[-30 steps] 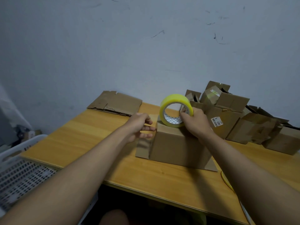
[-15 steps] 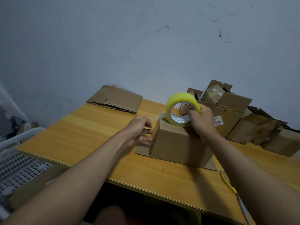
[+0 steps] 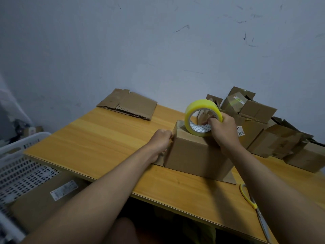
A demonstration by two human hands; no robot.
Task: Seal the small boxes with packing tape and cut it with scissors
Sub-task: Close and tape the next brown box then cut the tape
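Observation:
A small brown cardboard box (image 3: 193, 155) stands on the wooden table (image 3: 98, 138). On its top stands a yellow roll of packing tape (image 3: 202, 110), upright on its edge. My right hand (image 3: 223, 131) grips the roll, fingers through its core. My left hand (image 3: 161, 138) presses the free tape end against the box's left top edge. Scissors with a yellow handle (image 3: 249, 199) lie on the table at the front right, partly hidden by my right forearm.
A heap of small cardboard boxes (image 3: 274, 138) fills the back right of the table. A flattened box (image 3: 130, 104) lies at the back against the wall. A white perforated basket (image 3: 19, 166) and a labelled carton (image 3: 44, 201) sit below the table's left edge.
My left hand has moved right, bringing the tape end onto the box's left edge. The roll has travelled slightly right along the box top with my right hand.

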